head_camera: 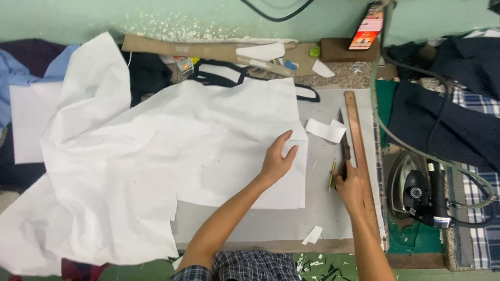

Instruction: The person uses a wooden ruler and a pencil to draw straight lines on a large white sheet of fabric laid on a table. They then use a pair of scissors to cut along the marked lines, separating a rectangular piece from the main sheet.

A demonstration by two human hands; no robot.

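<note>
Left hand (278, 158) lies flat, fingers (284, 139) spread and loose, palm down on the right end of the white fabric sheet (208, 151), grasping nothing, only pressing it to the grey work surface (325, 208). Fingertips sit just inside the sheet's right edge, which runs near-to-far right beside them. Right hand (351, 184) rests to the right, fingers curled at the near end of the dark scissors (345, 151), whose blades point away toward the far side; whether it grips them closed I cannot tell. A thin yellow-green pencil (332, 174) lies just left of that hand, in the bare strip between the sheet edge and the scissors. A long wooden ruler (362, 161) runs near-to-far, touching the right side of the right hand. A white paper scrap (325, 130) lies far of the scissors, another small scrap (312, 235) near the table's front edge. Open grey surface shows between the sheet and ruler and along the near side below the sheet's cut edge. The sheet spreads far left, rumpled, hanging past the table's left and near-left sides. Right of the ruler: a dark iron (416, 190) on green cloth, its hose looping toward the far side, dark garments (448, 125) beyond. Far edge: cardboard pieces (208, 50) and a phone (369, 26) propped against the green wall.
</note>
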